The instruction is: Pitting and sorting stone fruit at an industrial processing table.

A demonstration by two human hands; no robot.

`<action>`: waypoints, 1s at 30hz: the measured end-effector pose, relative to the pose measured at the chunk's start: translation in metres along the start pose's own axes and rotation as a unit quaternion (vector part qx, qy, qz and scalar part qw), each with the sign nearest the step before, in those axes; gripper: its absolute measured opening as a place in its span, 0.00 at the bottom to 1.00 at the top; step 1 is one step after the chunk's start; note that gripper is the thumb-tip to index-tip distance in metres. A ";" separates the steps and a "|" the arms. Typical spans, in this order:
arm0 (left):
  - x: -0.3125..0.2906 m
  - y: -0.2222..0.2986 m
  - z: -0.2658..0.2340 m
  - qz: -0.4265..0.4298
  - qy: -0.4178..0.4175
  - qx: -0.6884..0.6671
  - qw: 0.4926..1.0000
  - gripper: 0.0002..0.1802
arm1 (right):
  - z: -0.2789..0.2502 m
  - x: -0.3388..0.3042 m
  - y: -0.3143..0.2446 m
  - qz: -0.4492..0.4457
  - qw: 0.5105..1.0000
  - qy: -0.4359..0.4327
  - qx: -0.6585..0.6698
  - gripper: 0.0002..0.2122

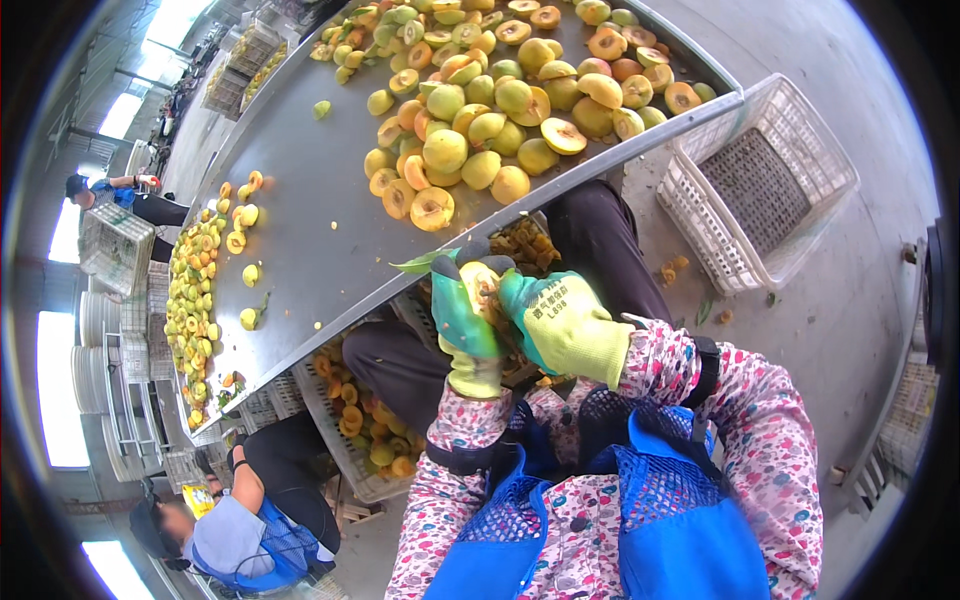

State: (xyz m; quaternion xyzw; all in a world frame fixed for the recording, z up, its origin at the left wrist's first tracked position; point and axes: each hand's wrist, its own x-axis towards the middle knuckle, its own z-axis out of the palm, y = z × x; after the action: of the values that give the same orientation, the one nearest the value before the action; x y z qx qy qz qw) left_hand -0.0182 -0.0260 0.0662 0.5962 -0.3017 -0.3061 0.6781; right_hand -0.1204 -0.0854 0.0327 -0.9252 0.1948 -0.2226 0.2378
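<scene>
In front of my knees, just off the metal table's near edge, my two gloved hands meet. My left hand (pixel 465 318), in a green and yellow glove, closes round a yellow peach half (pixel 481 284) with its cut face showing. My right hand (pixel 562 318), gloved alike, is closed against the fruit's right side; whatever its fingers hold is hidden. A green leaf (pixel 422 262) sticks out by my left fingertips. On the metal table (pixel 320 190) beyond lies a large heap of peach halves (pixel 465 125), some cut side up.
A second row of halves (pixel 195 300) lines the table's left end. Below the table, a crate of fruit (pixel 375 450) stands by my left knee. A white plastic crate (pixel 760 185) sits on the floor at right. One co-worker (pixel 250 530) sits at lower left; another (pixel 120 195) is farther back.
</scene>
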 end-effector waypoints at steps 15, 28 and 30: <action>0.021 -0.033 -0.024 -0.065 -0.079 -0.026 0.994 0.28 | -0.002 0.004 -0.009 0.214 0.948 -0.150 0.183 0.15; 0.027 -0.017 -0.046 0.303 -0.221 0.149 0.915 0.08 | -0.026 0.000 -0.007 0.134 0.932 -0.165 0.293 0.12; 0.020 -0.013 -0.030 0.078 -0.201 0.062 0.975 0.10 | -0.017 -0.007 0.005 0.102 0.955 -0.171 0.219 0.12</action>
State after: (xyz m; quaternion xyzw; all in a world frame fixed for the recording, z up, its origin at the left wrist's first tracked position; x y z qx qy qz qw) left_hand 0.0167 -0.0239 0.0514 0.5378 -0.4956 -0.3466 0.5874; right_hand -0.1358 -0.0919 0.0411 -0.8500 0.1911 -0.0727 0.4855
